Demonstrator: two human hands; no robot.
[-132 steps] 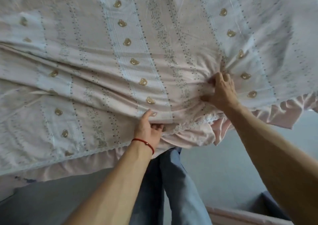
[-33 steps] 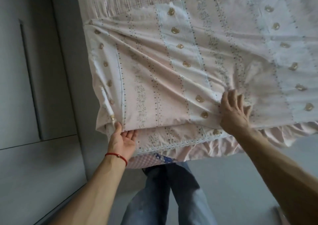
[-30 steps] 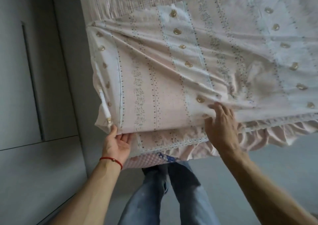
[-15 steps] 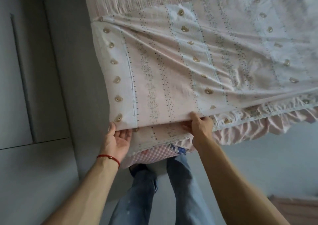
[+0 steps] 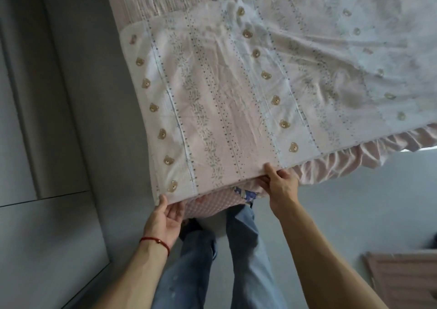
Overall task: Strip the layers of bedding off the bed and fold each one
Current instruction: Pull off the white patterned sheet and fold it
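Bear-print duvet cover [image 5: 236,110] spread across the bed, filling centre and upper right of frame. Left hand [image 5: 165,218] pinches its near-left corner, thumb on top; right hand [image 5: 280,187] grips the near edge at centre. Fingers of both hidden under the fabric. Pink gingham layer [image 5: 208,202] partly covered beneath.

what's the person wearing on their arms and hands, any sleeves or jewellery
Both forearms are bare, with no sleeves in view. The left hand has a thin red string bracelet with a small bead at the wrist. The right hand shows no ring, watch or band. No gloves on either.
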